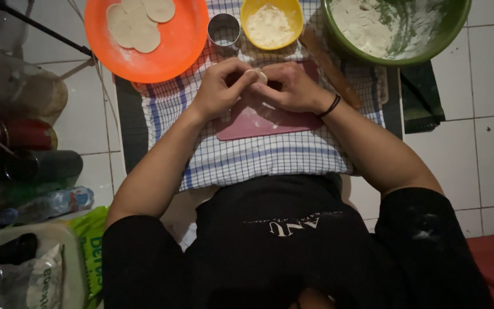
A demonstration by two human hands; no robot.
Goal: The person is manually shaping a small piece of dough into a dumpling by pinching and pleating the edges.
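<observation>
**Between both hands, a small piece of dough**

Between my fingertips, just above the pink board point(270, 123), sits a small pale piece of dough point(260, 74). My left hand point(221, 86) and right hand point(295, 87) meet over it, and the fingers of both are pressed together, pinching its edge; most of the piece is hidden under my knuckles, so I cannot tell its full shape. A black band point(331, 106) circles my right wrist.

To do this well, I judge that the pinch should be even and light, working round the rim bit by bit while the thumbs support the piece from below, so it neither tears nor thins at one spot. A dusting of flour on the fingers should keep it from sticking.

Under the board lies a blue-checked cloth point(258, 157). Beyond my hands stand a small metal ring cutter point(223, 30) and a yellow bowl of flour point(271, 23). To the left, an orange plate point(144, 40) carries flat dough rounds point(135, 26). To the right, a green bowl point(395, 28) is smeared with flour, and a wooden rolling pin point(330, 66) lies beside my right hand.
</observation>
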